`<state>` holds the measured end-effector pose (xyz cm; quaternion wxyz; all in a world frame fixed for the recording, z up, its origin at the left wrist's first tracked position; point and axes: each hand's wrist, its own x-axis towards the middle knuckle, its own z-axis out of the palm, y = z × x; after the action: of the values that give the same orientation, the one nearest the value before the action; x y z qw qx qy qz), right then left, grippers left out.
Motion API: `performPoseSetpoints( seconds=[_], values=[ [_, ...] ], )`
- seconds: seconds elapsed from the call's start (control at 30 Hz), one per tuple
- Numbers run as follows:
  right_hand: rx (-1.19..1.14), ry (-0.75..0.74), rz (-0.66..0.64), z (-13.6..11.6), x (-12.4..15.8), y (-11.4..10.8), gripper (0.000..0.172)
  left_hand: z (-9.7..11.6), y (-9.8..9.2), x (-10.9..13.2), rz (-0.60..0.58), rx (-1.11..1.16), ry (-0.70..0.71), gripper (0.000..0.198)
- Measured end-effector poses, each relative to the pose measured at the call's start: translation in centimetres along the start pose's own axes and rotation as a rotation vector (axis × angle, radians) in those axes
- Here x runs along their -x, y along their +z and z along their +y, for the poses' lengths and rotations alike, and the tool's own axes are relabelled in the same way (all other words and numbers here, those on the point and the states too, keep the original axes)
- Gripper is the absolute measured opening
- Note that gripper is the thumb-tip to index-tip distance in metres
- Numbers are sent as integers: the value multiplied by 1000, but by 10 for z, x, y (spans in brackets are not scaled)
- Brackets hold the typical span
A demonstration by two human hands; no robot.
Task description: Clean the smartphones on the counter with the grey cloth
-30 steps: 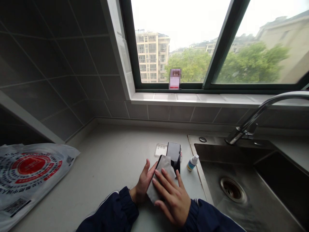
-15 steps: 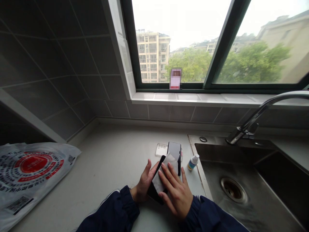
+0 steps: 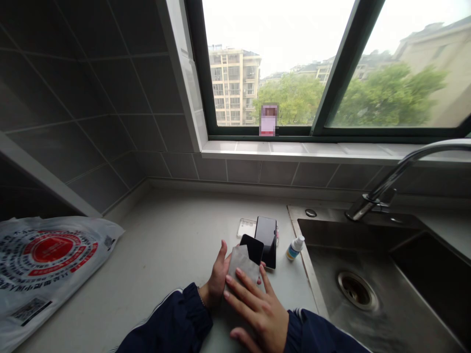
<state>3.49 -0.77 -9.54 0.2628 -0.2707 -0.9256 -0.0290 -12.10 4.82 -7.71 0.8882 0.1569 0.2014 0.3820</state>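
My left hand (image 3: 218, 275) is closed around the edges of a black smartphone (image 3: 253, 247), held above the counter with its thumb raised at the left side. Over the lower part of that phone lies a light grey cloth (image 3: 241, 262) with a zigzag edge. My right hand (image 3: 264, 309) rests on the cloth, fingers stretched out and spread, pressing it flat against the phone. Just beyond, a second dark phone (image 3: 268, 238) lies on the counter. A clear phone case (image 3: 246, 228) sits to its left, partly covered. To the right stands a small white spray bottle (image 3: 295, 248).
At right is a steel sink (image 3: 327, 284) with a chrome faucet (image 3: 390, 179); its rim borders the bottle. A white plastic bag (image 3: 99, 264) with red print lies on the left of the pale counter (image 3: 165, 235). A window sill (image 3: 287, 148) runs behind.
My right hand has slid down the phone toward me, taking the cloth along, and the phone's top end now shows bare. The phone is also turned a little and no longer covers the second phone as much.
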Motion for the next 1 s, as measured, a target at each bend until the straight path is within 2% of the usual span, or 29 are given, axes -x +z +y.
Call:
performPoseSetpoints(
  seconds=[0.2,0.37,0.63,0.77,1.0],
  values=[
    [36,21,-43,3,-2,-7,50,-1,1,1,-39,27,22,83],
    [123,145,-33,15,0,-9,53,-1,2,1,-140,-10,93,76],
    [212,284,20,31,6,-2,60,-4,0,0,-218,-144,97,76],
    [187,263,-1,29,5,-2,64,-4,-2,3,-189,-135,81,78],
    [77,98,-66,10,-1,-7,63,-3,-4,1,-57,-45,81,86]
  ],
)
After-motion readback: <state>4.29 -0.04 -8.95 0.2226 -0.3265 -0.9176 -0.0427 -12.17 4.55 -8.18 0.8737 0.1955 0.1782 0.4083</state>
